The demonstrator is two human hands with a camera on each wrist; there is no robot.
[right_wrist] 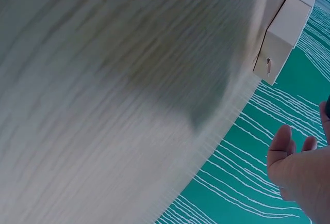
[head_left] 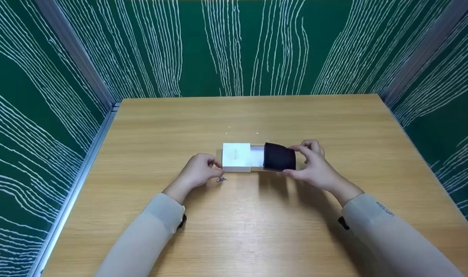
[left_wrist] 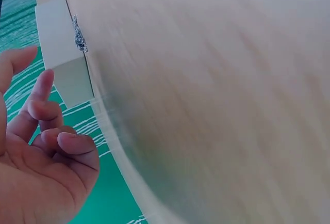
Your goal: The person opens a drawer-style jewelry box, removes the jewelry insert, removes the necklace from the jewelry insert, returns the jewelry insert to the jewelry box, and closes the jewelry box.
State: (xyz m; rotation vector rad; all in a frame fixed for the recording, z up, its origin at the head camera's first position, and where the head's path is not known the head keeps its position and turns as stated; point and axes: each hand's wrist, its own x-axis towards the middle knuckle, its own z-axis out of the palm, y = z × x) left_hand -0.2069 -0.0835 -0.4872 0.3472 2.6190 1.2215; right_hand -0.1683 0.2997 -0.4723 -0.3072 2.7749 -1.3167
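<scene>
Around you, green panels (head_left: 330, 34) with white wavy lines and grey metal posts (head_left: 72, 54) enclose the wooden table (head_left: 153, 127), and a few white specks (head_left: 257, 133) lie just behind the box. A small silvery trinket (head_left: 221, 179) rests on the wood by the box's near left corner, close beside your left thumb, so it sits right at that hand's edge. The white box (head_left: 236, 157) lies near the middle of the table, with its inner drawer (head_left: 257, 156) out to the right. Your right hand (head_left: 316, 169) pinches a dark pouch (head_left: 279, 157) by its right side, thumb at the near corner and fingers at the far one — from the head view it covers the drawer's outer end. Your left hand (head_left: 195, 170) is at the box's left end, its fingers bent — the angle is poor, so you can't tell whether it grips the box or only lies against it.
</scene>
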